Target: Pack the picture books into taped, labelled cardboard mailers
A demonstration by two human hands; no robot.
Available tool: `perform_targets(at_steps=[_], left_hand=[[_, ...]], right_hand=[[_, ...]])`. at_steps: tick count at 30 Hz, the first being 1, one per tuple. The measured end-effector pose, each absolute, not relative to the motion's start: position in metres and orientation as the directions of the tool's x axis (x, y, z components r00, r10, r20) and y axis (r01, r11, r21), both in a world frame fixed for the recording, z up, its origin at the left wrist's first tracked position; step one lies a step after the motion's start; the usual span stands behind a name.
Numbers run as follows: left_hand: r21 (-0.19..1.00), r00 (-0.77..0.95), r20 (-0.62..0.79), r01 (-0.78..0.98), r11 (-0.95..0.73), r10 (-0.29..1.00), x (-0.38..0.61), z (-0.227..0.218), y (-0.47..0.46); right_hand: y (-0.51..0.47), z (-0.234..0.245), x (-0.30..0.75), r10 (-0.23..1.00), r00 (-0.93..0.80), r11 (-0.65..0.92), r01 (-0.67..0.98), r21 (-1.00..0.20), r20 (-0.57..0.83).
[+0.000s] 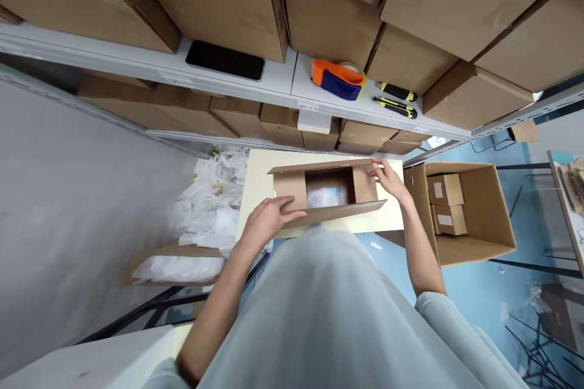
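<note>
A small cardboard box (292,185) sits on a cream tabletop (258,179) with its flaps partly folded in. Through the gap in the middle a pale wrapped item (326,196) shows inside. My left hand (269,219) rests on the near flap at the box's left end, fingers laid flat along it. My right hand (387,179) touches the right end flap, fingers curled lightly over its edge.
An orange and blue tape dispenser (337,78), two yellow-black utility knives (396,99) and a black phone (224,59) lie on the white shelf (283,82) among large cartons. An open carton (474,213) holding two small boxes stands right. Plastic bags (207,206) are piled left.
</note>
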State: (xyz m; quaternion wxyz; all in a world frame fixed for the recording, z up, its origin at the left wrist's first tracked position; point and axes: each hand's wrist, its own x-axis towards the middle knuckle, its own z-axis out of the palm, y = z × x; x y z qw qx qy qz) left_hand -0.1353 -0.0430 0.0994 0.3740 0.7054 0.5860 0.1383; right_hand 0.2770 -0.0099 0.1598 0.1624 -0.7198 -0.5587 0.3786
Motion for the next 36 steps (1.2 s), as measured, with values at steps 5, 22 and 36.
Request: perform_targets(at_steps=[5,22,36], left_hand=[[0.651,-0.120,-0.038,0.751,0.115,0.992,-0.114,0.090,-0.027],[0.902,0.126,-0.174,0.419,0.107,0.977,-0.121,0.056,0.022],[0.783,0.090,0.070,0.612,-0.110,0.994,-0.115,0.087,0.074]], right_hand=[[-0.021,0.147,0.281,0.938,0.112,-0.287,0.781,-0.555,-0.328],[-0.100,0.115,0.213,0.927,0.293,-0.363,0.861,-0.356,-0.235],[0.007,0.150,0.206,0.947,0.072,0.003,0.972,-0.234,0.312]])
